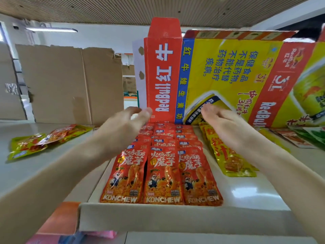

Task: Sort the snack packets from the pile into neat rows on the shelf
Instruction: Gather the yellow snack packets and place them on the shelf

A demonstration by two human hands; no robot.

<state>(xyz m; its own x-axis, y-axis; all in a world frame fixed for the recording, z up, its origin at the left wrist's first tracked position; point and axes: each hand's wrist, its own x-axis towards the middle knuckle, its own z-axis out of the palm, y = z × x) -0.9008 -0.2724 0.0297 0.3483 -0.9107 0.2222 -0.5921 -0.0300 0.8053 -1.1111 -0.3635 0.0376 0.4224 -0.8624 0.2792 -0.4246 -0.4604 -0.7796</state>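
Note:
Red Konchew snack packets (pixel 162 173) lie in three overlapping rows running back across the white shelf (pixel 246 192). A row of yellow packets (pixel 228 161) lies just right of them. My left hand (pixel 126 124) hovers over the far left of the red rows, fingers loosely curved, holding nothing. My right hand (pixel 221 124) hovers over the far right of the rows, fingers extended, also holding nothing. A small pile of yellow and red packets (pixel 40 140) lies loose on the shelf at the left.
A flattened Red Bull carton (pixel 246 74) stands upright behind the rows. Brown cardboard (pixel 70 81) leans at the back left. More green and yellow packets (pixel 306 136) lie at the far right. A cardboard lip (pixel 158 219) runs along the shelf's front edge.

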